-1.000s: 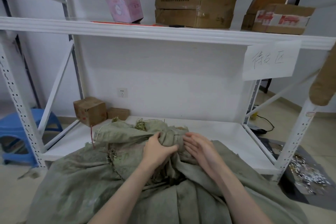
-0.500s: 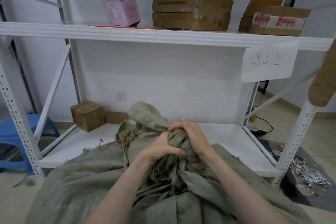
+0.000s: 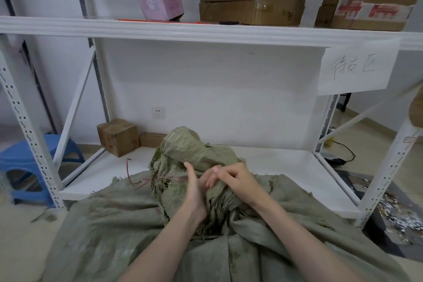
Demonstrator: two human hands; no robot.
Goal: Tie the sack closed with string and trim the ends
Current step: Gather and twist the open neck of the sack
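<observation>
A large grey-green woven sack (image 3: 109,224) lies in front of me against the lower shelf, its mouth bunched into an upright neck (image 3: 194,149). My right hand (image 3: 235,181) is closed around the right side of that neck. My left hand (image 3: 194,188) rests flat against the neck's left side, fingers straight and thumb up, not clenched. A thin red string (image 3: 135,178) trails from the frayed mouth onto the sack's left shoulder. On the upper shelf lies an orange-red strip with a dark handle (image 3: 229,22), too small to identify.
White metal racking surrounds the sack: a lower shelf (image 3: 286,167) behind it, an upper shelf (image 3: 206,30) with cardboard boxes (image 3: 251,0) and a pink box (image 3: 160,0). Small cartons (image 3: 117,136) sit back left. A blue stool (image 3: 25,162) stands left; debris (image 3: 402,213) lies right.
The bunched sack mouth has been gathered up into a taller neck. My left hand has loosened from a fist to a flat palm against it. My right hand has stayed closed on the neck.
</observation>
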